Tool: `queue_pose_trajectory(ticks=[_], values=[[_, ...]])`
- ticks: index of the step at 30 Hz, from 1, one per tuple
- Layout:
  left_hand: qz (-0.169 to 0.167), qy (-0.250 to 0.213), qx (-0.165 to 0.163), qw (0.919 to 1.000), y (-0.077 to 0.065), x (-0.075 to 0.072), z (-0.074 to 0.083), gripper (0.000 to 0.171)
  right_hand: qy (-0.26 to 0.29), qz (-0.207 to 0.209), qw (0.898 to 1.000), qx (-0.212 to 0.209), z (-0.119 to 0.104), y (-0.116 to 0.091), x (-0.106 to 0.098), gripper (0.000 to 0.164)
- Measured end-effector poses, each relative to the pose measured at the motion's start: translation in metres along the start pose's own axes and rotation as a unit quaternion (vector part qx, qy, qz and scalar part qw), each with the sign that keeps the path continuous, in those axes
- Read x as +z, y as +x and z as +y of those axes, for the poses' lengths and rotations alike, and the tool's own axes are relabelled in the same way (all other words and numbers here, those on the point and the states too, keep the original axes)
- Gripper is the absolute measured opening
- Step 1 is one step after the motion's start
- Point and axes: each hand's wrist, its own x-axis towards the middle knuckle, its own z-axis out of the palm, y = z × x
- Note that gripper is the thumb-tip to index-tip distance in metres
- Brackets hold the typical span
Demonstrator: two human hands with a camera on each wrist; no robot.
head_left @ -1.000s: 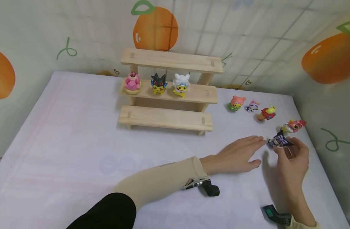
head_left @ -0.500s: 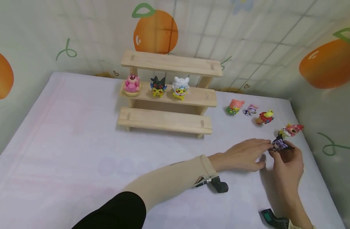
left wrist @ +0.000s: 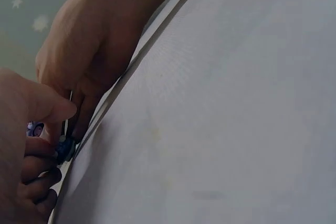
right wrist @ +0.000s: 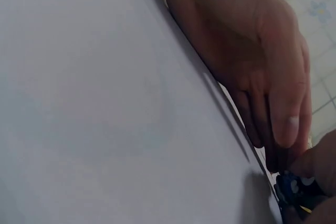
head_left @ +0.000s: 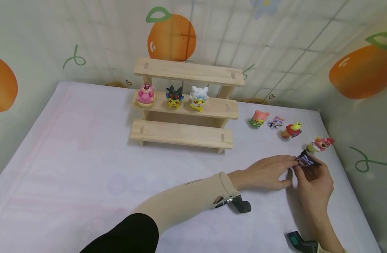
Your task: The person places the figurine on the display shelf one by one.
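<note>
Your black-and-purple figurine point(head_left: 306, 161) is small and mostly dark, with a pale violet bow-like patch in the middle and a pointed black tip at the back. It's at the right side of the white table point(head_left: 85, 196), between your hands, just in front of the red-and-white figurine point(head_left: 321, 144). Only your head view gets the wooden stand point(head_left: 182, 135). Your right wrist view adds a dark blue part, a white patch and a yellow sliver that the head view misses; your left wrist view is dim, fingers covering most of it. Your right hand point(head_left: 316, 184) pinches it between thumb and fingers, spread only about as wide as the piece. Your left hand point(head_left: 264, 172) has its fingers extended, tips at the piece's left side, thumb apart and gripping nothing. Can't tell whether the piece touches the cloth.
</note>
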Motion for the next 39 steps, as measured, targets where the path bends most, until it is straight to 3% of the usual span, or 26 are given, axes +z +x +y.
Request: queue_pose_trajectory(ticks=[9,16,22,29,39], values=[[0.031,-0.044,-0.014,0.9985,-0.016,-0.002,-0.003,0.073,-0.013,0.003,0.999,-0.036,-0.005,-0.007,0.002,0.052],[0.060,-0.051,-0.021,0.9967,-0.038,-0.009,-0.006,0.071,0.000,0.003,0.997,-0.078,-0.017,-0.013,0.005,0.050],[0.063,-0.055,-0.020,0.9963,-0.055,-0.019,-0.007,0.071,0.017,-0.002,0.994,-0.105,-0.030,-0.022,0.008,0.050],[0.113,-0.051,-0.016,0.9922,-0.081,-0.031,-0.013,0.072,0.083,-0.002,0.981,-0.177,-0.053,-0.027,0.019,0.050],[0.195,-0.051,-0.023,0.9793,-0.105,-0.048,-0.018,0.070,0.110,-0.023,0.963,-0.244,-0.084,-0.031,0.027,0.052]])
